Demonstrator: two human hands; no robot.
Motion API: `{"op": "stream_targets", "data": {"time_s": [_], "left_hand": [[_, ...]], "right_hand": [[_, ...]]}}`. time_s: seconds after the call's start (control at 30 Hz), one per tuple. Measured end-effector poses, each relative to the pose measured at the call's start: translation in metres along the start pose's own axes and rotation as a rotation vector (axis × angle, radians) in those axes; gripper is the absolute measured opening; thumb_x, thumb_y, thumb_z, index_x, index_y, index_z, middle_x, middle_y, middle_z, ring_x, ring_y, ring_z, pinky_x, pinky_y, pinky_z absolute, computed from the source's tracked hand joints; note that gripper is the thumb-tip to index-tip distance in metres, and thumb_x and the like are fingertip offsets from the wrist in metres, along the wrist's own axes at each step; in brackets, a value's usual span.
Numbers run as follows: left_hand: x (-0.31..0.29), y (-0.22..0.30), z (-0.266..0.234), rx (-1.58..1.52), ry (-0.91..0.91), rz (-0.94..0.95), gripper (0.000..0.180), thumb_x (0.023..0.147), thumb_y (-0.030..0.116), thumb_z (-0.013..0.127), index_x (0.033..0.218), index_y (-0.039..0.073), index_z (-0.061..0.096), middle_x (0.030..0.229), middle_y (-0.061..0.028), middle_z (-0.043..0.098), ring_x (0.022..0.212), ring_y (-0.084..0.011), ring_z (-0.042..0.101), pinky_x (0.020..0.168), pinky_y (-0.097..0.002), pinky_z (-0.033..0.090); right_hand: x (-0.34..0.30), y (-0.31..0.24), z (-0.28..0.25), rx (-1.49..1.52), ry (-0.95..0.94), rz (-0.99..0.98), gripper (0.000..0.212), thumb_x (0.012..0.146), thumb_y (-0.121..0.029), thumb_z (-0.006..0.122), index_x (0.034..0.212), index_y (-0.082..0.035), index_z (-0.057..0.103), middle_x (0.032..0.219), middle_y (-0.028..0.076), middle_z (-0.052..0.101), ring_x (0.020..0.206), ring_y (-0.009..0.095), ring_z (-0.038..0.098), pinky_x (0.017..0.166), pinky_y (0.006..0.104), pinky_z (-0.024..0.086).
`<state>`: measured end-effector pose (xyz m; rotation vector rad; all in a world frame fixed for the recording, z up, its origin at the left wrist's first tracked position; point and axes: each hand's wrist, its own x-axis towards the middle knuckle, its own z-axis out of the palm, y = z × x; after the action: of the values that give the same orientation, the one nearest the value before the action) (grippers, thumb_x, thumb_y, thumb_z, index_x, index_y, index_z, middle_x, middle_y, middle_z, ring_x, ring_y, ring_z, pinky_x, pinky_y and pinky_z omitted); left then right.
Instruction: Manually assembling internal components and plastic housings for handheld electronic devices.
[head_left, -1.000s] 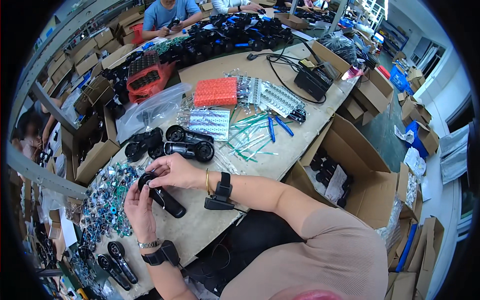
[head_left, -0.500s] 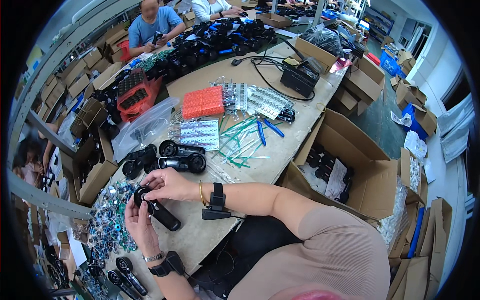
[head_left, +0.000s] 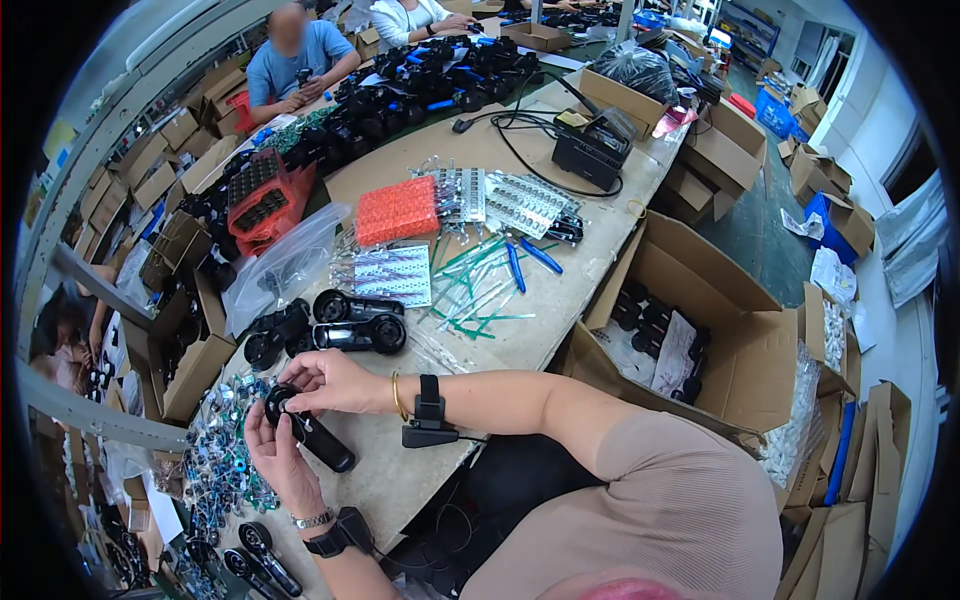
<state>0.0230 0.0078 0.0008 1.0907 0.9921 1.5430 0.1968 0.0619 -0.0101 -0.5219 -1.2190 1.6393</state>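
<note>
My left hand (head_left: pixel 282 465) is closed on the round, ring-shaped head of a black plastic housing (head_left: pixel 326 446), fingers on its outer side and thumb on its face. The housing's long handle slants down to the right over the table. My right hand (head_left: pixel 335 383) reaches across the same head, its fingers and thumb closed at the ring; whether a small part is pinched there is hidden. Left of both hands lies a heap of small wired circuit parts (head_left: pixel 222 440). Just beyond are similar black housings (head_left: pixel 360 333), and two more housings (head_left: pixel 262 560) lie near the front edge.
Blue pliers-like tools (head_left: pixel 541 256), green and clear strips (head_left: pixel 480 285), a red bubble-wrapped pack (head_left: pixel 397 211) and white part sheets (head_left: pixel 392 277) lie farther back. A black power unit (head_left: pixel 592 155) stands behind them. An open carton (head_left: pixel 745 350) is at right. A co-worker (head_left: pixel 300 65) sits across.
My view has shifted slightly, and the hands and housing appear a little lower and farther left. Both hands stay at the housing's round head.
</note>
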Motion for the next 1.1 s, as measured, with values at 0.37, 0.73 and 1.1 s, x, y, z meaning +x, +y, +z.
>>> {"op": "stream_targets", "data": {"time_s": [0.37,0.73,1.1], "left_hand": [[0.001,-0.005,0.008,0.023,-0.022,0.033,0.047,0.096,-0.003,0.063,0.139,-0.001,0.045,0.133,-0.0144,0.061,0.117,-0.0174,0.061,0.099,-0.0289,0.050],[-0.007,0.002,-0.011,0.042,0.135,0.054,0.043,0.095,-0.003,0.063,0.136,-0.001,0.049,0.128,-0.0130,0.061,0.115,-0.0190,0.060,0.097,-0.0305,0.050],[0.008,0.006,-0.009,-0.029,0.301,0.205,0.049,0.084,0.005,0.082,0.122,-0.001,0.052,0.109,-0.0077,0.063,0.097,-0.0133,0.062,0.084,-0.0255,0.053]], "right_hand": [[-0.001,0.001,-0.007,0.035,0.007,0.017,0.038,0.089,-0.012,0.079,0.120,0.001,0.061,0.107,0.009,0.070,0.089,0.013,0.070,0.072,0.0271,0.061],[0.000,0.008,0.007,-0.025,0.022,0.036,0.034,0.090,-0.020,0.079,0.116,-0.005,0.065,0.093,0.003,0.071,0.072,0.007,0.067,0.062,0.0230,0.055],[0.002,-0.004,0.000,-0.089,0.040,0.110,0.031,0.101,-0.019,0.064,0.127,-0.002,0.063,0.114,0.008,0.071,0.096,0.013,0.066,0.082,0.0278,0.057]]}}
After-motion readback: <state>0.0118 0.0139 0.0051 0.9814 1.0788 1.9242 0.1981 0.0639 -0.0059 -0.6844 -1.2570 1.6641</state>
